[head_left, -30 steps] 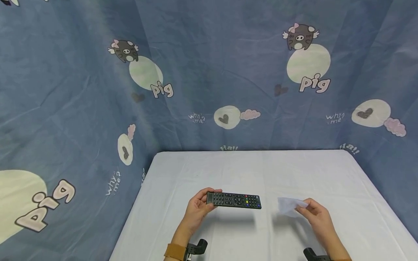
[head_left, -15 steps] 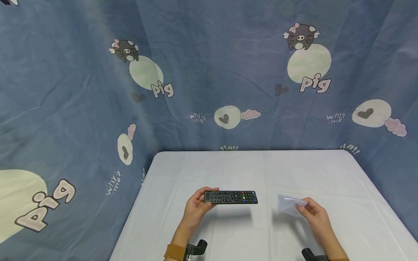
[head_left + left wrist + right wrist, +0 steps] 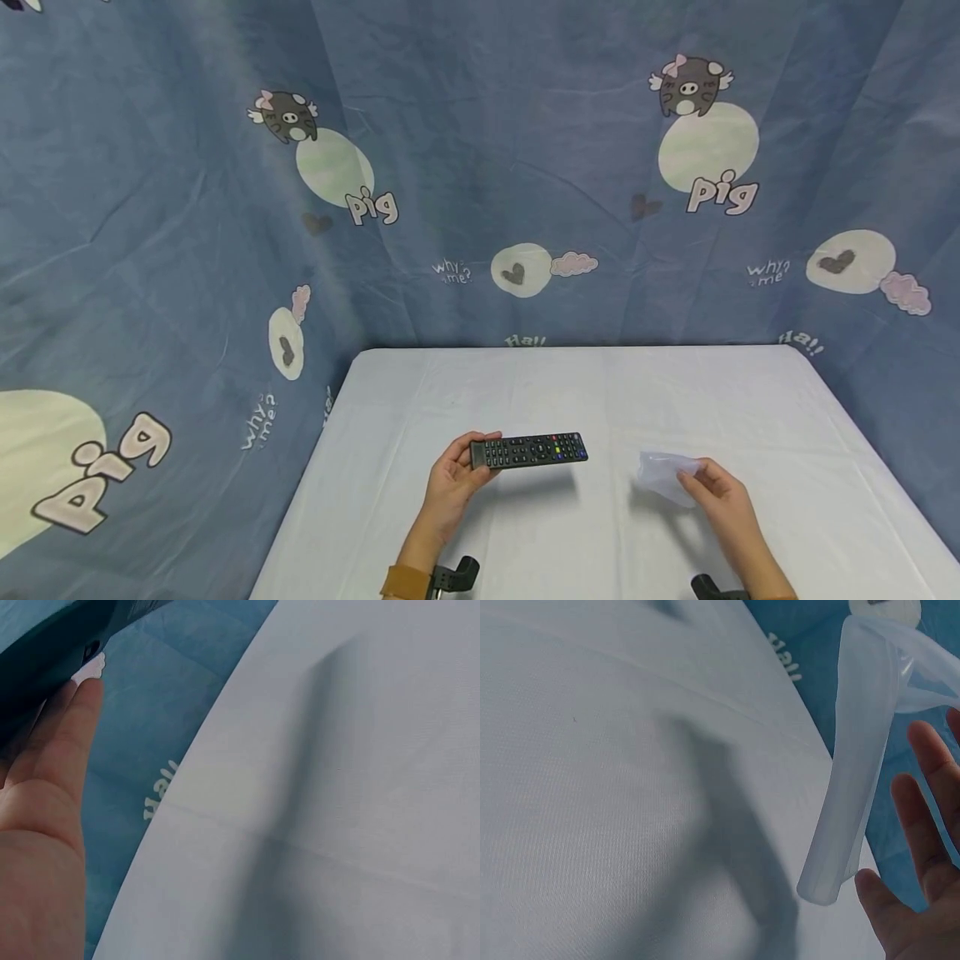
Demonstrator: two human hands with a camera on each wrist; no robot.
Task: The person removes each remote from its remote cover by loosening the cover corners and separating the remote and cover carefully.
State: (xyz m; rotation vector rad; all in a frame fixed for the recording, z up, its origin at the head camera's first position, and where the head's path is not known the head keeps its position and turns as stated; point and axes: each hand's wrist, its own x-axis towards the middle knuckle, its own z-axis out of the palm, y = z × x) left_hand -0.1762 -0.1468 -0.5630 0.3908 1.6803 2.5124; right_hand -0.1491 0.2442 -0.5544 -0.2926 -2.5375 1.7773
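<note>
In the head view, a black remote control [image 3: 528, 450] with rows of small buttons is held above the table, its button face showing. My left hand [image 3: 450, 483] grips its left end between thumb and fingers. In the left wrist view the remote [image 3: 56, 656] is a dark shape over the fingers [image 3: 64, 750]. My right hand [image 3: 723, 496] pinches the corner of a soft, translucent whitish sleeve [image 3: 663, 475], apart from the remote. The right wrist view shows this sleeve [image 3: 851, 765] hanging folded beside the fingers [image 3: 922, 825]; the pinch itself is cut off there.
A white-covered table [image 3: 570, 392] lies under both hands and carries their shadows. Behind and left of it hangs a blue curtain [image 3: 465, 167] printed with pigs and words. Each wrist wears a strap, the left one brown [image 3: 407, 582], with a black camera mount [image 3: 457, 575].
The remote's free right end has tilted upward and shifted slightly left. In my right hand the translucent sleeve has changed its drape a little. Both hands keep their hold.
</note>
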